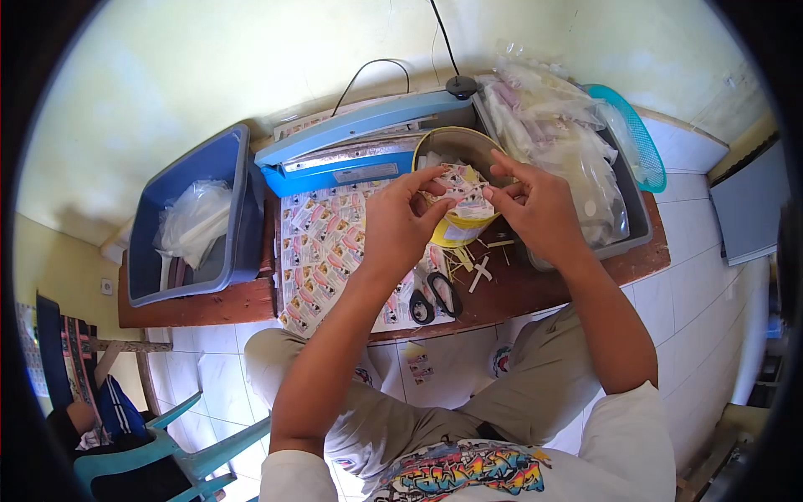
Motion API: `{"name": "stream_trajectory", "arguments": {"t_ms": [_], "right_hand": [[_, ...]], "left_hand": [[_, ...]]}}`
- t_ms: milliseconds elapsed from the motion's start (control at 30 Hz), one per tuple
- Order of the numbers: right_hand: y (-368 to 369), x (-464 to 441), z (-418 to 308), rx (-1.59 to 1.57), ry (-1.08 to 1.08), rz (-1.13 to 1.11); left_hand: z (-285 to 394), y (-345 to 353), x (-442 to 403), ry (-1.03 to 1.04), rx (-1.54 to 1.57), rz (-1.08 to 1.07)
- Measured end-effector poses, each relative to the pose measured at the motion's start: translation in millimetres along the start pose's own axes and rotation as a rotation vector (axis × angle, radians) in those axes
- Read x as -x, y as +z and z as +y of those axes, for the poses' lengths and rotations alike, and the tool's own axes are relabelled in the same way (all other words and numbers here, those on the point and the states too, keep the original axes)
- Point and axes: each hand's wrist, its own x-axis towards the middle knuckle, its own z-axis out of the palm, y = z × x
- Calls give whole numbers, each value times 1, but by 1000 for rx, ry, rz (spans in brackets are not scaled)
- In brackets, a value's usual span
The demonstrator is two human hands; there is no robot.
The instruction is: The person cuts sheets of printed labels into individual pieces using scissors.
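My left hand (400, 219) and my right hand (539, 209) are raised over a yellow tub (456, 234). Between them, the fingertips of both pinch a small printed paper label (470, 199). Similar labels (458, 174) show behind it at the tub's mouth, and where the held piece ends is hard to make out. Below my left hand, scissors (435, 299) with black handles lie at the table's front edge. Thin paper offcuts (480, 273) are scattered beside them. Sheets of printed labels (322, 243) spread under my left forearm.
Behind the sheets stands a blue sealing machine (351, 146). A dark blue bin (242, 201) holding plastic bags (199, 219) sits at left. A grey bin (640, 222) piled with clear bags (560, 125) is at right, near a turquoise basket (640, 142). Green plastic chair (192, 452) at lower left.
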Motion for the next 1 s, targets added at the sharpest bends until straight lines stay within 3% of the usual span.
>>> {"name": "stream_trajectory", "arguments": {"t_ms": [400,1000], "right_hand": [[9,13,-18,-86,-212,42],[89,29,-59,-145,-356,-147]], "left_hand": [[3,-9,5,30,-14,58],[-14,-69,52,1,-25,195]]}}
